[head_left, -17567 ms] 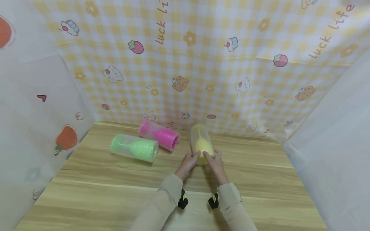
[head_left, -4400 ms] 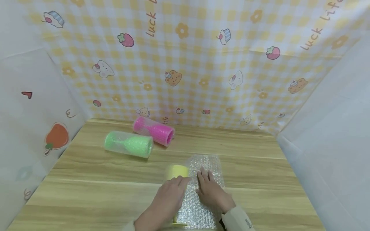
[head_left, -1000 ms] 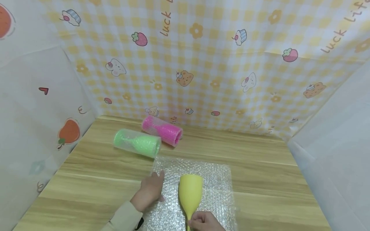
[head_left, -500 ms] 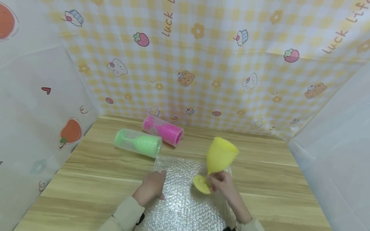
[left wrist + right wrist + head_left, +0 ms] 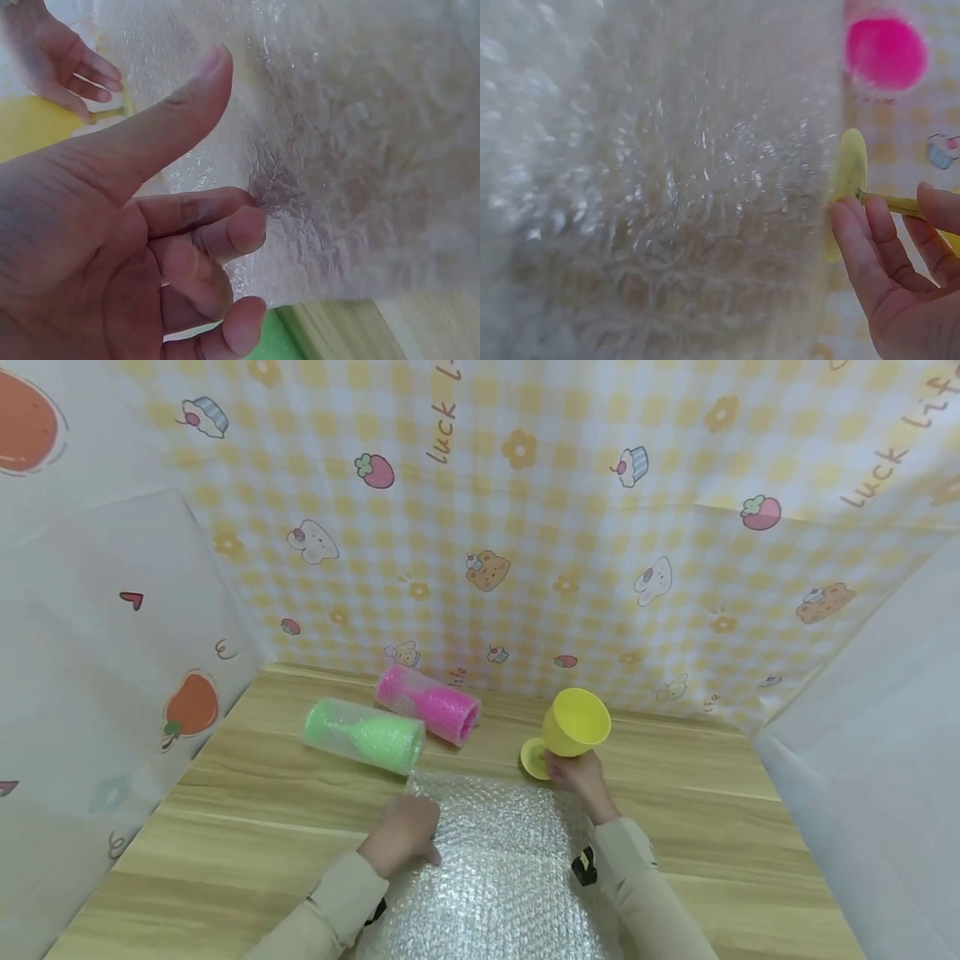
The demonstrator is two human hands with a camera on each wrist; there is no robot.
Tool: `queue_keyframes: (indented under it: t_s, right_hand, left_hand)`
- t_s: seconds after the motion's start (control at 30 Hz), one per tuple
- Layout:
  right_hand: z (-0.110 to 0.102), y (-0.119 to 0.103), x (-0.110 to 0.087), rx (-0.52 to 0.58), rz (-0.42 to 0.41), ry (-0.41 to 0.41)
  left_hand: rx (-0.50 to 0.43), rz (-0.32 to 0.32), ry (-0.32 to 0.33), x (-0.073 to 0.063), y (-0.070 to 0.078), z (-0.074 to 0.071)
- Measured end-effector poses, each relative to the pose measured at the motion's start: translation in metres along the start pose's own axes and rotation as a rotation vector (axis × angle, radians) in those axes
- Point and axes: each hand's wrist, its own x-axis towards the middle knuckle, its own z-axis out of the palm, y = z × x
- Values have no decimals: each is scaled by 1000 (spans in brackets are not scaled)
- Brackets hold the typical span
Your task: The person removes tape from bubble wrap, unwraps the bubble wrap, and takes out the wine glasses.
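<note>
A yellow plastic goblet [image 5: 576,722] tilts near the back of the table, its mouth turned toward the head camera. My right hand [image 5: 579,777] pinches its stem; the right wrist view shows the stem between thumb and fingers, beside the round foot [image 5: 851,169]. A sheet of clear bubble wrap [image 5: 495,885] lies spread on the table in front of the goblet. On its left edge rests my left hand [image 5: 405,831]. In the left wrist view its loosely bent fingers [image 5: 202,210] touch the wrap, while the thumb stands apart.
Two more goblets, each rolled in bubble wrap, lie on their sides at the back left: a green goblet [image 5: 363,735] and a pink goblet [image 5: 431,706]. Behind the wooden table [image 5: 225,860] hangs a yellow checked cloth [image 5: 420,527]. White sheets close both sides.
The yellow goblet, wrapped at first, is now out of its bubble wrap, which lies flat. Within the last second my right hand carried it up off the sheet toward the back right.
</note>
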Motion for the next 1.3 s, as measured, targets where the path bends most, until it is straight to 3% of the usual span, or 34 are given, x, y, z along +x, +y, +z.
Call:
queue_keyframes:
  t_s: [0.13,0.27,0.47,0.6,0.73,0.83,0.97,1.1,1.3]
  right_hand:
    - [7,6,15,-30,42,5]
    - [9,12,25,-46,83,19]
    - [6,10,27,-89,84,9]
    - [6,4,14,-282,17,-10]
    - [18,1,-14,-537,-132,-102]
    - [29,1,-31,-637,-200,-201]
    - [36,5,-37,-722,-197,-305]
    - [37,8,-35,-795,-191,-351]
    - [35,5,-21,-835,-124,-421]
  left_hand:
    - [-3,13,7,-1,-1,-1]
    - [-67,21,7,-3,-2,-2]
    - [-127,26,-8,-6,-3,-1]
    - [-113,18,-7,-8,-2,1]
    - [-86,14,27,-11,-2,4]
    - [-86,17,59,-13,-2,7]
    - [-63,34,74,-16,-4,11]
    - [-25,55,81,-21,-6,15]
    - [-113,48,96,-25,-7,20]
